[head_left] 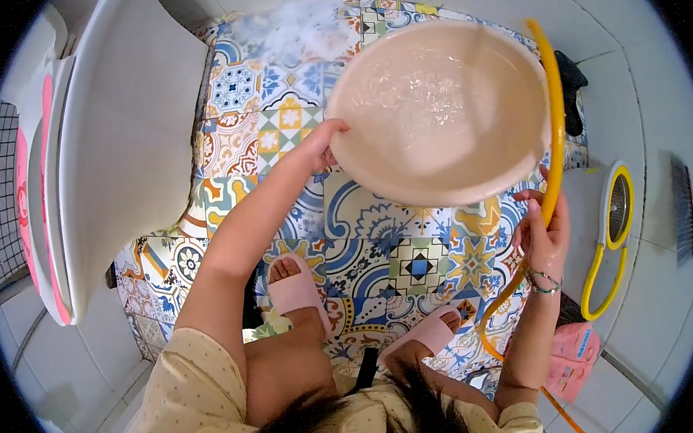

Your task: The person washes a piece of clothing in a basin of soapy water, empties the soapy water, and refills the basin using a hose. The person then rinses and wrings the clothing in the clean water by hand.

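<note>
Patterned floor point(362, 217) is partly hidden by a basin point(434, 194), in which water point(431, 95) is contained. Beside the basin's right edge, a yellow hose point(557, 126) is held in the right hand point(545, 233). The basin's left edge is gripped by the left hand point(324, 146).

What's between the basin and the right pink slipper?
In the head view, only bare patterned floor tiles show between the basin and the right pink slipper.

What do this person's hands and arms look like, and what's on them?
The left hand and right hand wear no gloves. A thin, dark bracelet circles the right wrist. The short, pale-yellow sleeves have little dark dots.
</note>
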A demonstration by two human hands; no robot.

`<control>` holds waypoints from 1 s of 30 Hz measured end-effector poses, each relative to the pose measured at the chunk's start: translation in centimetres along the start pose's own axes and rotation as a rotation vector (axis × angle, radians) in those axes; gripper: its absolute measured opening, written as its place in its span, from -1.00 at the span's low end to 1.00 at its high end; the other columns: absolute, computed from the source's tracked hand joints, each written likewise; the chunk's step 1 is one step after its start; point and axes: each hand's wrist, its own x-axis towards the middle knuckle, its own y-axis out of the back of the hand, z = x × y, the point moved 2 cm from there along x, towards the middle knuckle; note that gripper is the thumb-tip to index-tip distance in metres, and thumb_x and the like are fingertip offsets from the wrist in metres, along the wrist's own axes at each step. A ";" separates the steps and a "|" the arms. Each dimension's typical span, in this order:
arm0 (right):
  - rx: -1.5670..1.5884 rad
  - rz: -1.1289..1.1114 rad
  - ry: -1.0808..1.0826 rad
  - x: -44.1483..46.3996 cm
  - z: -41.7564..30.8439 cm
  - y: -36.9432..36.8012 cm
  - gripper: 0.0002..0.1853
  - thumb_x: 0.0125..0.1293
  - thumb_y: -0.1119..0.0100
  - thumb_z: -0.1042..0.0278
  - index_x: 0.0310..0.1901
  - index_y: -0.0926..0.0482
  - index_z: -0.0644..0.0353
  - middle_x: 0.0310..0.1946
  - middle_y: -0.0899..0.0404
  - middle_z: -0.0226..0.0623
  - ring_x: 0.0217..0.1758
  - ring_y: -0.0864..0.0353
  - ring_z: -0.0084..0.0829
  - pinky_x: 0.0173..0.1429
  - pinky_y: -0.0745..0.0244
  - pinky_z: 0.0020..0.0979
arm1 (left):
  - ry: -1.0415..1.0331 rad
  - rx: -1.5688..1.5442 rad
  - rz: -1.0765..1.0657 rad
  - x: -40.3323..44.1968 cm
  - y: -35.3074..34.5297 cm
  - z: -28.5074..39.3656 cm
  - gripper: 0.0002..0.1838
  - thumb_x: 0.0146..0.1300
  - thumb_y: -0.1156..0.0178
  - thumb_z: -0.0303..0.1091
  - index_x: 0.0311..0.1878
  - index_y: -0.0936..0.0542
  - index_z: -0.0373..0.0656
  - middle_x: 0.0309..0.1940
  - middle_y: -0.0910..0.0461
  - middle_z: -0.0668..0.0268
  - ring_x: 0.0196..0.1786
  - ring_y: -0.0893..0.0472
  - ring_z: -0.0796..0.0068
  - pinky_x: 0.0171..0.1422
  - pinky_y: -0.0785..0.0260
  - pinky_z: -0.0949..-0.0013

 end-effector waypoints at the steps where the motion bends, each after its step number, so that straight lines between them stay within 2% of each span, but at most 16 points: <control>1: 0.011 0.027 0.014 -0.4 -0.2 0.3 -0.53 0.35 0.03 0.47 0.28 -0.20 0.22 -0.24 -0.50 -0.22 -0.66 -0.34 -0.70 -0.63 -0.30 -0.70 | -0.015 -0.024 -0.011 0.4 0.3 -0.1 -0.57 0.19 0.01 -0.16 0.05 -0.44 -0.23 -0.21 -0.63 0.21 -0.27 -0.66 0.39 -0.21 -0.54 0.38; 9: -0.058 0.110 0.067 -1.4 -0.5 2.0 -0.52 0.37 0.06 0.45 0.30 -0.17 0.24 -0.31 -0.48 -0.20 -0.69 -0.28 -0.70 -0.65 -0.25 -0.69 | -0.013 -0.132 0.020 3.4 2.2 -0.9 -0.65 0.28 0.04 -0.18 0.00 -0.46 -0.22 -0.24 -0.64 0.26 -0.31 -0.66 0.50 -0.30 -0.55 0.49; 12: -0.065 0.122 0.085 -1.5 0.1 2.4 -0.53 0.39 0.09 0.43 0.30 -0.16 0.30 -0.29 -0.48 -0.21 -0.70 -0.28 -0.75 -0.68 -0.16 -0.74 | -0.021 -0.059 0.077 -0.2 0.2 1.2 -0.69 0.27 0.01 -0.23 -0.05 -0.46 -0.25 -0.28 -0.64 0.24 -0.45 -0.62 0.57 -0.49 -0.51 0.58; 18: -0.054 0.127 0.068 -1.8 0.0 2.4 -0.55 0.40 0.10 0.42 0.29 -0.17 0.26 -0.36 -0.49 -0.26 -0.73 -0.24 -0.75 -0.68 -0.12 -0.75 | 0.016 -0.157 -0.129 3.0 2.3 2.3 -0.68 0.25 0.05 -0.30 -0.02 -0.44 -0.30 -0.23 -0.62 0.09 -0.71 -0.46 0.67 -0.75 -0.30 0.76; 21: -0.056 0.142 0.059 -2.2 -0.1 2.7 -0.55 0.40 0.11 0.41 0.30 -0.17 0.24 -0.36 -0.49 -0.27 -0.73 -0.21 -0.76 -0.67 -0.12 -0.75 | 0.110 -0.149 -0.291 1.7 1.8 3.9 -0.65 0.26 0.13 -0.30 0.01 -0.43 -0.31 -0.20 -0.61 0.02 -0.77 -0.34 0.75 -0.77 -0.25 0.80; 22: -0.063 0.147 0.059 -2.2 -0.1 2.9 -0.55 0.41 0.11 0.40 0.30 -0.17 0.24 -0.36 -0.49 -0.27 -0.73 -0.21 -0.76 -0.67 -0.12 -0.75 | 0.092 -0.154 -0.243 1.2 1.2 4.2 -0.63 0.27 0.19 -0.30 0.02 -0.43 -0.32 -0.20 -0.61 0.00 -0.79 -0.25 0.81 -0.80 -0.20 0.83; 28: -0.061 0.186 0.102 -2.8 0.7 4.7 -0.54 0.43 0.11 0.34 0.31 -0.15 0.22 -0.37 -0.48 -0.29 -0.73 -0.18 -0.76 -0.67 -0.09 -0.74 | 0.065 -0.173 -0.300 1.7 0.6 4.4 -0.62 0.27 0.20 -0.33 0.05 -0.40 -0.35 -0.19 -0.61 -0.04 -0.76 -0.33 0.79 -0.75 -0.29 0.79; 30: -0.047 0.180 0.102 -3.0 0.8 5.3 -0.54 0.43 0.11 0.31 0.31 -0.15 0.21 -0.38 -0.47 -0.30 -0.73 -0.17 -0.76 -0.68 -0.07 -0.73 | 0.047 -0.196 -0.292 1.6 0.0 4.3 -0.62 0.27 0.19 -0.34 0.05 -0.39 -0.38 -0.20 -0.60 -0.07 -0.75 -0.38 0.73 -0.71 -0.34 0.78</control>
